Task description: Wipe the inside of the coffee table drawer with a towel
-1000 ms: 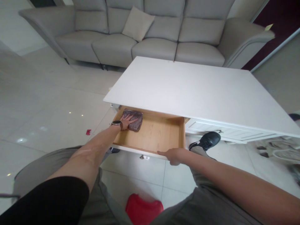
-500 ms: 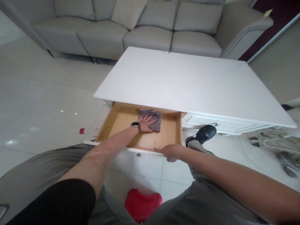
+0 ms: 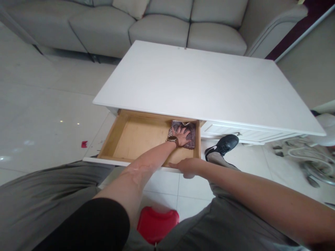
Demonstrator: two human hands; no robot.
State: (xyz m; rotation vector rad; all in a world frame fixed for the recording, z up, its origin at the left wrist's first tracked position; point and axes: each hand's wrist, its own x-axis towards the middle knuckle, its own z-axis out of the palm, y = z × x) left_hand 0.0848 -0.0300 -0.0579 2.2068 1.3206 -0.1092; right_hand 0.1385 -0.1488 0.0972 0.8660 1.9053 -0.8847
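A wooden drawer is pulled out from the white coffee table. Inside it, at the right end, lies a folded purple-grey cloth. My left hand, a watch at its wrist, rests flat on this cloth with the fingers spread. At the drawer's front edge, near the right corner, my right hand grips the front panel. Its thumb lies over the top edge and the other fingers are curled on the outer side, partly hidden.
Behind the table stands a grey sofa. A red plastic object is on the floor between my legs. My black shoe is right of the drawer. On the floor lies a small red scrap; at far right stands a wheeled metal base.
My left hand has slid the cloth rightward across the drawer bottom, from the middle to the right side. My right hand keeps its hold on the drawer front. The view has shifted slightly.
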